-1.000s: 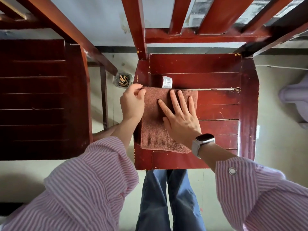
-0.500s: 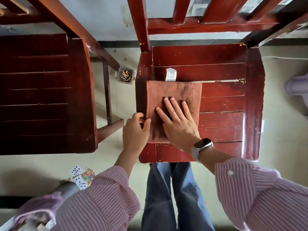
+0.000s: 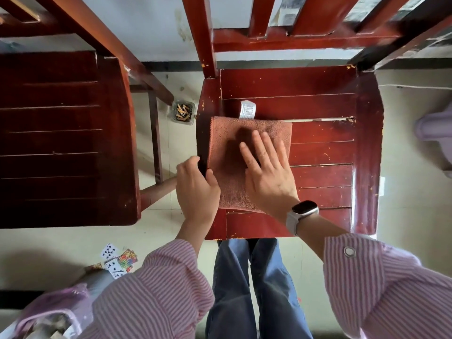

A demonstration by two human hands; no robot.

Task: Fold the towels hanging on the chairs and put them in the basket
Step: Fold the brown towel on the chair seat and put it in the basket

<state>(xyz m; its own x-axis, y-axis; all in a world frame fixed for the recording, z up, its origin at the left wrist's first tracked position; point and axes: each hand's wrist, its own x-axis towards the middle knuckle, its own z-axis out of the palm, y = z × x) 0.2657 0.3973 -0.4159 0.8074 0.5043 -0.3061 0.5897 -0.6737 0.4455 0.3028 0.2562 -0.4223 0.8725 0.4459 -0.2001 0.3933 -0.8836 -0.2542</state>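
The folded brown towel (image 3: 247, 152) is seen lying flat on the left part of the red chair seat (image 3: 322, 148), its left edge along the seat's left edge and its white label (image 3: 247, 109) protruding at the far side. Since one second ago, the left hand (image 3: 195, 189) has been moved from the towel's far-left corner down along the left edge to the near-left corner. The right hand (image 3: 267, 167) has been kept flat on top, fingers straight and spread, pressing the cloth. The left hand's fingers are curled at the seat edge with the thumb against the towel; whether the cloth is actually pinched cannot be told, the fingers being hidden from above. The edge is judged to be smoothed and squared; folding appears nearly complete. No basket can be identified with certainty, so transfer remains outstanding.
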